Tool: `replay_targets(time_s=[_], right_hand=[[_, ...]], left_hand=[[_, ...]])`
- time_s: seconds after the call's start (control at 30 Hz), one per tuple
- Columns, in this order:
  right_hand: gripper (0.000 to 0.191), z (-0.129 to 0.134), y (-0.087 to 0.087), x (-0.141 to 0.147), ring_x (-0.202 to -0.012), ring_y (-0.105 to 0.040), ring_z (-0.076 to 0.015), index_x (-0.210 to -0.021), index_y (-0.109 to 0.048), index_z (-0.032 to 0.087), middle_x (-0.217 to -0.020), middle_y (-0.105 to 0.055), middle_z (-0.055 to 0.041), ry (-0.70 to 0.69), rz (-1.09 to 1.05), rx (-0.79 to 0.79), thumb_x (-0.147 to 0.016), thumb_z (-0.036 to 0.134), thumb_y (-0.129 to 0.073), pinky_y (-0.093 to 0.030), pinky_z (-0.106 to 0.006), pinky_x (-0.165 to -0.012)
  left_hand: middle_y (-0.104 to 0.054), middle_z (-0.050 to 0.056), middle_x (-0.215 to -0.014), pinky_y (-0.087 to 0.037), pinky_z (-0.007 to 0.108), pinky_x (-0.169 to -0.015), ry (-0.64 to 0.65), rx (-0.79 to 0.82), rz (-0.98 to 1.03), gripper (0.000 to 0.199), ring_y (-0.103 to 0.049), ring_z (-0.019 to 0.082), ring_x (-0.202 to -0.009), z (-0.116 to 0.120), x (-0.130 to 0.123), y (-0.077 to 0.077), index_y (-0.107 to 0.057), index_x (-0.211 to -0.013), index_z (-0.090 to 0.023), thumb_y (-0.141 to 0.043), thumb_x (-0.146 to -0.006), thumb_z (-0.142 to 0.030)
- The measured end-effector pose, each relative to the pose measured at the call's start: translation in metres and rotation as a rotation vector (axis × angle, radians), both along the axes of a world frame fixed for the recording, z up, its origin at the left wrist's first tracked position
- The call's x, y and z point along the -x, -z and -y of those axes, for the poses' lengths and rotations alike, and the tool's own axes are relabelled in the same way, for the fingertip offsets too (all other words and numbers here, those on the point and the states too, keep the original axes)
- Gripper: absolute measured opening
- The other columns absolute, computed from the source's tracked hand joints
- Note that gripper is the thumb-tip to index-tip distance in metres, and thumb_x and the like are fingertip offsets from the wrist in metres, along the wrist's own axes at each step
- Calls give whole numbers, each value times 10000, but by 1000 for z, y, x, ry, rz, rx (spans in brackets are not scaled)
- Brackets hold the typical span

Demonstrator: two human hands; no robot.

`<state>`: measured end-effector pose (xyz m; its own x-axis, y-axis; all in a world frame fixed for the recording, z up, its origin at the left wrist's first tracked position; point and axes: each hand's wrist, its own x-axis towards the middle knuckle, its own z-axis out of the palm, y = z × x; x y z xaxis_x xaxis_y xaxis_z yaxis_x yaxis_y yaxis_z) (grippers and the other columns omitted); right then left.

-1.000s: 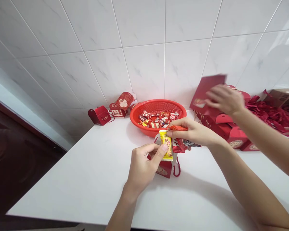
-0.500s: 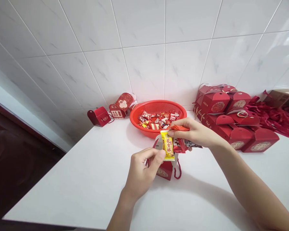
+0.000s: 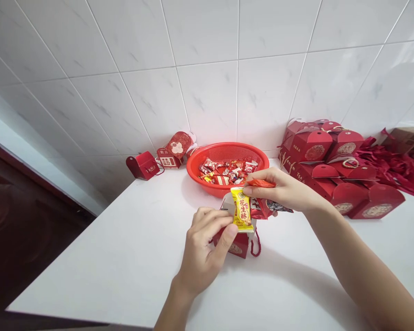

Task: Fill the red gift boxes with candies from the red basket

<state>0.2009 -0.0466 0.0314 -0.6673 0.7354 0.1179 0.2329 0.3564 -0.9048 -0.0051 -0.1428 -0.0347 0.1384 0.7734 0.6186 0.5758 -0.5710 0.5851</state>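
Observation:
My right hand pinches several wrapped candies. Among them are a yellow peanut-crisp packet, an orange-red wrapper and a red packet with a dark end. Just left of the yellow packet is my left hand, its thumb and fingers apart, the thumb tip close to the packet's lower end. Beneath both hands stands an open red gift box with a dark red cord handle. My fingers and the candies hide much of the box, so its contents cannot be seen.
Behind the hands, a red plastic basket holds wrapped candies. Stacked red gift boxes and red ribbon or strips stand right, beside a cardboard box. Small red boxes sit back left on the white table, against a tiled wall.
My left thumb and fingers have spread apart, loosening from the yellow packet's lower end. The right hand still holds the candies in nearly the same place. The view has shifted slightly.

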Motion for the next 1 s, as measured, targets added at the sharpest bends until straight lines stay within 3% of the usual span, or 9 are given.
replay_targets(time_s=[0.13, 0.27, 0.4, 0.57, 0.7, 0.87, 1.0], right_hand=[[364, 0, -4, -4, -466, -502, -87, -735, -619, 169, -603, -531, 27, 22, -10, -14, -881, 500, -662, -429, -209, -400], [329, -5, -4, -8, -426, -509, -78, -756, -632, 161, -581, -562, 30, -51, -70, 74, -859, 466, -704, -428, -194, -383], [323, -13, 3, -10, -357, -488, -68, -741, -631, 151, -524, -560, 42, -105, -129, 181, -840, 442, -727, -376, -180, -335], [363, -20, 9, -10, -319, -474, -64, -727, -617, 150, -518, -571, 50, -78, -194, 255, -762, 467, -791, -347, -174, -295], [359, -22, 12, -12, -316, -471, -65, -703, -587, 157, -504, -565, 54, -98, -213, 292, -765, 446, -791, -368, -176, -300], [333, -27, 21, -16, -293, -467, -76, -734, -588, 155, -453, -563, 53, -93, -245, 299, -804, 437, -751, -353, -174, -296], [416, -30, 24, -18, -273, -456, -85, -729, -570, 162, -496, -619, 15, -124, -336, 308, -752, 531, -762, -303, -179, -265]], left_hand=[[-747, 85, -1135, -469, 484, -961, -98, 7, -227, 254, -592, 289, -1099, 1, 12, 5, -717, -1143, -217, -615, -930, -310], [-655, 87, -1337, -304, 642, -1137, -69, 65, -417, 359, -480, 356, -1331, 2, 22, 14, -671, -1236, -239, -664, -883, -302], [-624, 98, -1363, -255, 656, -1186, -48, 106, -465, 473, -451, 330, -1391, 4, 25, 18, -572, -1363, -237, -579, -894, -176], [-476, 96, -1546, -234, 676, -1192, 14, 136, -570, 672, -306, 352, -1494, 4, 30, 10, -498, -1459, -252, -504, -817, -52], [-643, 72, -1333, -270, 668, -1188, 35, 147, -556, 649, -455, 322, -1405, 2, 36, 3, -592, -1359, -265, -436, -790, 4], [-685, 70, -1102, -531, 405, -1047, 82, 62, -379, 438, -555, 255, -1302, 0, 33, 5, -662, -1119, -244, -413, -858, 4], [-681, 76, -1155, -538, 401, -1037, 111, 31, -302, 232, -542, 265, -1325, 2, 24, 11, -637, -938, -229, -496, -898, -49]])
